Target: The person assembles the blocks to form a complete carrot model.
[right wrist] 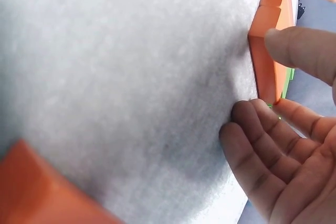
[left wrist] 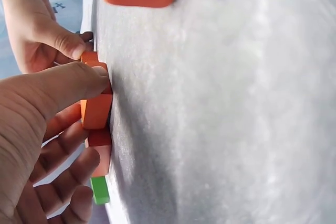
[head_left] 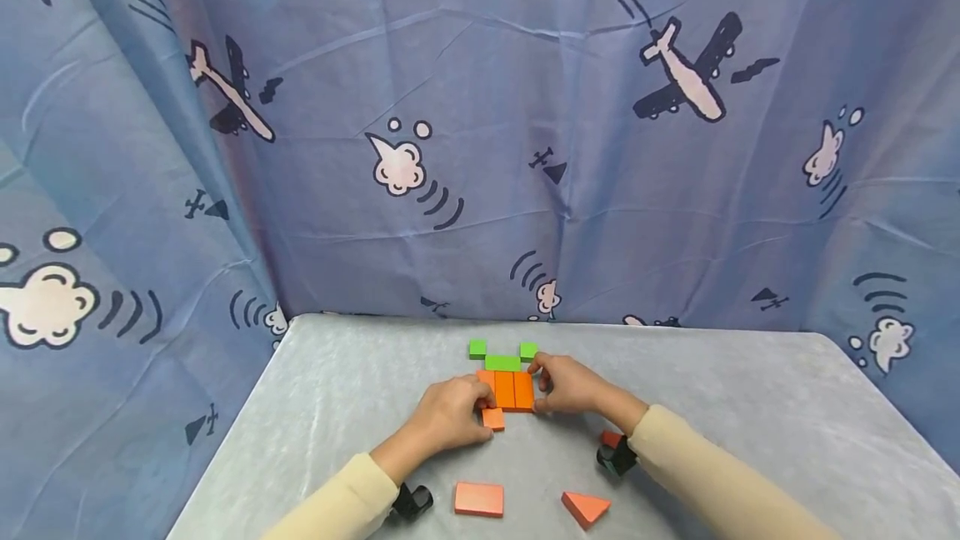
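Note:
Three orange blocks [head_left: 513,390] lie side by side mid-table, below a green block [head_left: 502,362] flanked by two small green cubes [head_left: 477,348]. My left hand [head_left: 486,400] pinches the left edge of the orange row, with its thumb [left wrist: 79,85] on one orange block [left wrist: 97,111] and its fingers curled on the far side. A small orange block [head_left: 492,418] sits just under that hand. My right hand [head_left: 536,386] pinches the right orange block [right wrist: 265,72], its thumb [right wrist: 299,51] against the side and its fingers at the far corner.
An orange rectangular block [head_left: 478,498] and an orange triangle [head_left: 585,508] lie loose near the front of the grey table [head_left: 750,407]. Another reddish piece [head_left: 611,438] lies by my right wrist. A blue airplane-print curtain [head_left: 480,148] hangs behind and to the left.

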### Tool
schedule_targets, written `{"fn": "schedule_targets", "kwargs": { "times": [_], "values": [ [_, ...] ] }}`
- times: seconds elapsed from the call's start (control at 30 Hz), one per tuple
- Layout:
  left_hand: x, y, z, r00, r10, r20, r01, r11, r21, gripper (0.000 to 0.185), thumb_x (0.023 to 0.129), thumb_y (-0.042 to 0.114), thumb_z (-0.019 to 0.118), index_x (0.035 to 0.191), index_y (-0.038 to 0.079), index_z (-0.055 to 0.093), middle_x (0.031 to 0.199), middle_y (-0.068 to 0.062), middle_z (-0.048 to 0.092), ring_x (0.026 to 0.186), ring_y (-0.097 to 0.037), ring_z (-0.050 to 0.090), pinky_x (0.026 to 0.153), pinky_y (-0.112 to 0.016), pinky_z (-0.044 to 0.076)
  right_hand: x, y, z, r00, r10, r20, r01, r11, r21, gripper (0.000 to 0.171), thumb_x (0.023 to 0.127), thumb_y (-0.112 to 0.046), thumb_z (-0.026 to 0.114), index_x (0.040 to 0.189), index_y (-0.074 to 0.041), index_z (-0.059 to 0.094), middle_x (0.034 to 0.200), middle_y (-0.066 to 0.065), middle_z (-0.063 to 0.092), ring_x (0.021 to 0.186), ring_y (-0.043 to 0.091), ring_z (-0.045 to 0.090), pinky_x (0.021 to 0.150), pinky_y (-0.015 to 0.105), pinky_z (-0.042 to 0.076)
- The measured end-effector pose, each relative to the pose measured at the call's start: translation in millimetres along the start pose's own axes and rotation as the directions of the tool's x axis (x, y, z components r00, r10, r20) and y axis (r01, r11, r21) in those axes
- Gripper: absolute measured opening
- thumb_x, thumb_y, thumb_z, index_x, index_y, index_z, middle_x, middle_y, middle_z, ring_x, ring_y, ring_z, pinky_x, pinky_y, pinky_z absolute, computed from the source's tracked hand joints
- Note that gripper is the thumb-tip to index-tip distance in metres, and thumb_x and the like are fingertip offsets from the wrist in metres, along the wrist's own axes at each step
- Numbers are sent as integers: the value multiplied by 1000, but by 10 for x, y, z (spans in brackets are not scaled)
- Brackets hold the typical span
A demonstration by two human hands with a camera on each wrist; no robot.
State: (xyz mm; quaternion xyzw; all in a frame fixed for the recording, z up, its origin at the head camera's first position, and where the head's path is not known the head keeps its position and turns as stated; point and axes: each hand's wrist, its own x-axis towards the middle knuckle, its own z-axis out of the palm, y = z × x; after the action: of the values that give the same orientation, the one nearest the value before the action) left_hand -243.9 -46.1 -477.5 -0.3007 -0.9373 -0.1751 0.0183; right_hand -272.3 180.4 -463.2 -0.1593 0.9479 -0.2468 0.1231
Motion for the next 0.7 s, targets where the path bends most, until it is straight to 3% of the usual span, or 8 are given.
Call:
{"fn": "schedule_targets", "kwargs": {
  "times": [0.43,0.7],
  "values": [
    [-6,-9,10,1000,0,-3,0,999,-37,22,67,29,80,85,24,68,76,12,55,65,0,46,58,-19,39,-25,32,2,999,-47,-1,47,999,18,45,72,-12,82,110,-6,59,82,3,58,71,15,50,65,31,44],
    [2,8,20,1000,-12,-26,10,999,-46,20,70,34,80,84,25,68,77,12,55,66,1,47,59,-19,40,-158,40,-84,991,-118,-66,119,992,26,43,76,-14,77,114,-5,60,89,6,62,67,12,53,62,26,46]
  ]
}}
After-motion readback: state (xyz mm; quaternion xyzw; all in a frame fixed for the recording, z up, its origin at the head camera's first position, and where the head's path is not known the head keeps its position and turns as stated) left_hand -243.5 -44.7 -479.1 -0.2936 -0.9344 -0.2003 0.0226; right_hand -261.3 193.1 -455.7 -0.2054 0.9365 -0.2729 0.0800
